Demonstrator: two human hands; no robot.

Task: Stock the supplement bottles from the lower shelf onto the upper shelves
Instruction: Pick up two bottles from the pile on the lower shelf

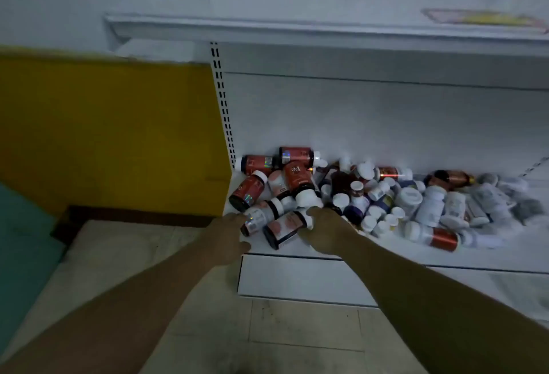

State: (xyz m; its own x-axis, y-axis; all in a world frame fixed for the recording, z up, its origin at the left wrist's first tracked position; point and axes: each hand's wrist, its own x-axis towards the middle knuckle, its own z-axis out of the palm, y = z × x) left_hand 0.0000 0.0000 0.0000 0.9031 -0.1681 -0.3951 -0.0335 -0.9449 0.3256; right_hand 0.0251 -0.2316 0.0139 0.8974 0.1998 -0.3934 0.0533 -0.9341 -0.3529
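Observation:
A heap of supplement bottles [386,195] lies on the white lower shelf [371,252]; dark ones with red labels are at the left, white ones at the right. My left hand [228,234] reaches the base of a lying silver-labelled bottle [258,217]. Its fingers touch the bottle and its thumb is spread below, apart from it. My right hand [323,231] curls over the white-cap end of a lying red-labelled bottle [283,226] right beside it. The upper shelf [297,27] juts out above, blurred.
A yellow panel [113,133] closes off the left of the shelving, next to the slotted upright [221,100]. A teal surface [23,243] lies at far left. Tiled floor [267,329] spreads below the shelf's white kick plate [297,278].

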